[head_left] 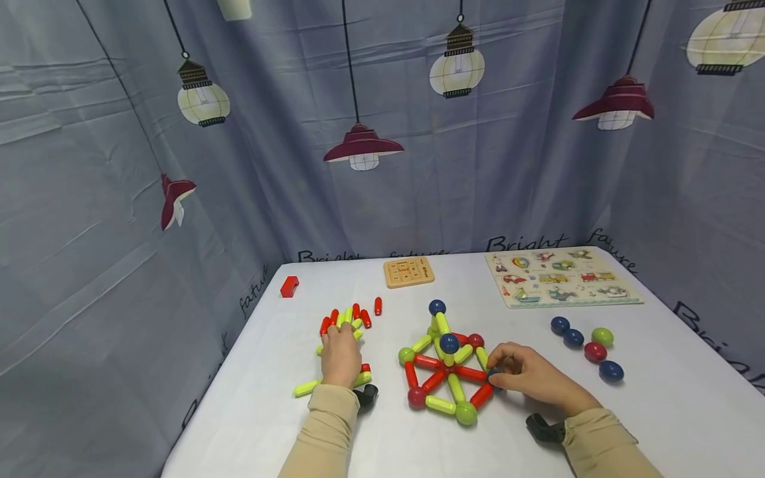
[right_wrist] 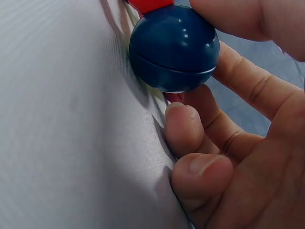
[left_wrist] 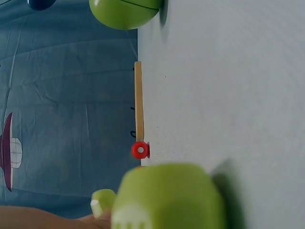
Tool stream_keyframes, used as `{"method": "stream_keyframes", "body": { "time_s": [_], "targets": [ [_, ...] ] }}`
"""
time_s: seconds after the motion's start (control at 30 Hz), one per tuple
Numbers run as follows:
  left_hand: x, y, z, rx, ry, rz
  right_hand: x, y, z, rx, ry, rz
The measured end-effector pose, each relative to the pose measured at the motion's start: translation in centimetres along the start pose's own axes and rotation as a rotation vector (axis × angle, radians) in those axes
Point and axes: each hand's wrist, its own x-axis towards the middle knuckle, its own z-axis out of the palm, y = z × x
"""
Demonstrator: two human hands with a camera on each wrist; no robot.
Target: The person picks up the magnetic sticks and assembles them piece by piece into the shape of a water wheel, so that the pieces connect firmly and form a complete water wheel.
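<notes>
A wheel-like frame of red and yellow-green rods lies on the table, joined by balls such as the green ball (head_left: 466, 413) and the dark red ball (head_left: 416, 398). Two blue balls (head_left: 449, 343) stand raised on rods over it. At its right edge my right hand (head_left: 528, 375) pinches another blue ball (right_wrist: 174, 50) between thumb and fingers, right against a red rod (right_wrist: 150, 5). My left hand (head_left: 340, 355) reaches down over a loose pile of yellow-green rods (head_left: 348, 315) and red rods (head_left: 325, 325); its fingertips are hidden, so I cannot tell whether it grips one.
Several loose balls, among them a lime ball (head_left: 602, 336), lie on the right. A picture puzzle board (head_left: 564, 277) lies at the back right, a small wooden board (head_left: 409, 271) at the back middle. A red block (head_left: 289, 287) is far left. Grey curtains (head_left: 418, 199) surround the table.
</notes>
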Motion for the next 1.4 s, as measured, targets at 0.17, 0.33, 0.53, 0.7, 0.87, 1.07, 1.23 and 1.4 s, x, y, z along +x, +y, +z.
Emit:
{"method": "stream_keyframes", "body": {
  "time_s": [0.17, 0.33, 0.53, 0.7, 0.87, 1.07, 1.23, 1.4],
  "targets": [
    [0.2, 0.9, -0.1, -0.265, 0.050, 0.066, 0.0, -0.1, 0.0, -0.006, 0.002, 0.000],
    [0.1, 2.5, -0.6, -0.612, -0.138, 0.289, 0.3, -0.4, -0.4, -0.018, 0.022, -0.005],
    [-0.3, 3.6, -1.0, -0.567, -0.319, 0.408, 0.4, -0.7, -0.8, -0.021, 0.033, -0.026],
    [-0.4, 3.6, -0.7, -0.514, -0.332, 0.401, 0.4, -0.6, -0.7, -0.012, 0.035, -0.024],
    [-0.3, 3.5, -0.4, -0.481, -0.332, 0.359, 0.5, -0.4, -0.6, -0.012, 0.039, -0.012],
    [0.0, 2.6, -0.6, -0.428, -0.233, 0.253, 0.5, -0.3, -0.3, -0.013, 0.030, -0.004],
    [0.4, 1.3, -0.1, -0.102, -0.125, 0.082, 0.3, -0.3, -0.2, -0.018, 0.028, 0.004],
    [0.2, 0.5, 0.6, 0.074, -0.166, 0.064, 0.2, -0.2, -0.1, -0.017, 0.021, 0.024]
  ]
}}
